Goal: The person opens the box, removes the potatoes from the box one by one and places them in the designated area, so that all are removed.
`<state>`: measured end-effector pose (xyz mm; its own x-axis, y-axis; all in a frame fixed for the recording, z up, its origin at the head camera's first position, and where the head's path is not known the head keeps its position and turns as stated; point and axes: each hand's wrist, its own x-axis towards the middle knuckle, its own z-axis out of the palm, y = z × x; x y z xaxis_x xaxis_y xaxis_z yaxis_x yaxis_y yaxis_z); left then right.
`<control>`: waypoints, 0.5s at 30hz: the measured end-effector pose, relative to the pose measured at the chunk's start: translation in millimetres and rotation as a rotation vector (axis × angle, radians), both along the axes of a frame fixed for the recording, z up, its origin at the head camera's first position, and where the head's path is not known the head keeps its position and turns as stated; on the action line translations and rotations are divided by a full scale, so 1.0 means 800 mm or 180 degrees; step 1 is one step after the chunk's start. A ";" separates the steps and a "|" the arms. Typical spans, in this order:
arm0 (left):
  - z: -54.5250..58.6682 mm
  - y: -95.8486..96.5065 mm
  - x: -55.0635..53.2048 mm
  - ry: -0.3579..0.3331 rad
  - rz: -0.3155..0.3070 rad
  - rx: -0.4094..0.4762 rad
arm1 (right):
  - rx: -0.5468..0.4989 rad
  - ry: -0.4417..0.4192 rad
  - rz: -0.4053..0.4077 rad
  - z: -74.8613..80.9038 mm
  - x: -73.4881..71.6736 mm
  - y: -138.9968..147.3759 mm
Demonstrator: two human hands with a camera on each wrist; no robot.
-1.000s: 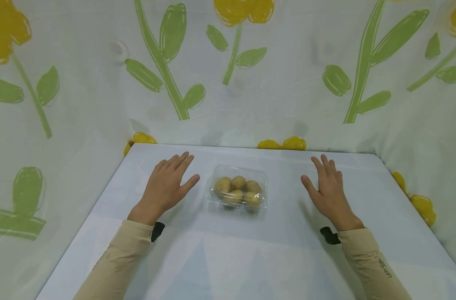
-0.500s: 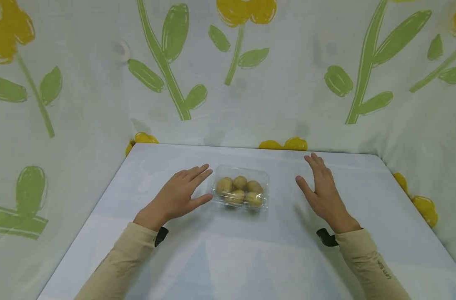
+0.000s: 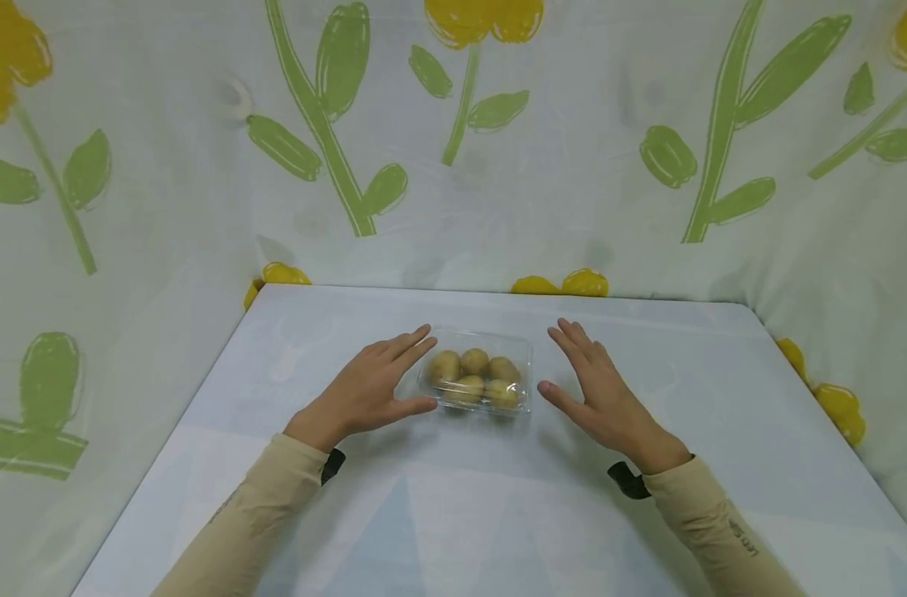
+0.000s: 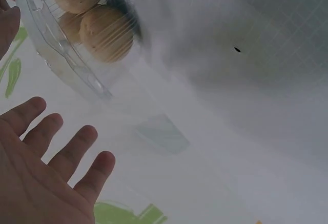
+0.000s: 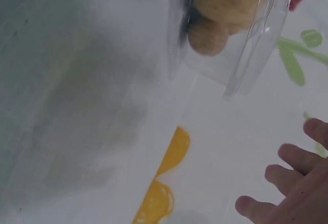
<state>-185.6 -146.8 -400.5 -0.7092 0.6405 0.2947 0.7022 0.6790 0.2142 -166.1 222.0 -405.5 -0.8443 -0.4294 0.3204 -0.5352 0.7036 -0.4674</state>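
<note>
A clear plastic clamshell box (image 3: pixel 491 340) holding several potatoes (image 3: pixel 474 361) stands between the two hands in the head view. At its left side, the left hand (image 3: pixel 367 385) has its fingers extended, and its fingertips and thumb overlap the box's edge in this view. The right hand (image 3: pixel 606 398) is held just off the right side, fingers straight and thumb apart. In the left wrist view, the spread left fingers (image 4: pixel 74 149) lie below the box's rim (image 4: pixel 77 62). Likewise, the right fingers (image 5: pixel 287 175) appear below the box in the right wrist view.
The box is on a white table (image 3: pixel 453 531) with a pale blue triangle pattern. Behind and at both sides hangs a white cloth (image 3: pixel 543 199) printed with yellow flowers and green stems. Dark straps (image 3: pixel 628 481) show at the wrists, below beige sleeves.
The left hand has moved right to the box's left side. The right hand has moved left, close to its right side. The box stays in place.
</note>
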 end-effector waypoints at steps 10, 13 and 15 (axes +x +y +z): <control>-0.009 0.008 -0.008 -0.0128 0.0012 -0.0085 | 0.0359 -0.0151 0.0478 -0.007 0.006 -0.031; -0.011 0.010 -0.008 -0.0173 0.0010 -0.0102 | 0.0425 -0.0125 0.0570 -0.008 0.006 -0.038; -0.013 0.012 -0.009 -0.0205 0.0010 -0.0108 | 0.0444 -0.0139 0.0592 -0.008 0.005 -0.041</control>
<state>-192.5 -137.5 -411.3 -0.7281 0.6470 0.2265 0.6855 0.6890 0.2355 -161.7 189.1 -411.9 -0.7583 -0.6164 0.2121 -0.6431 0.6543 -0.3979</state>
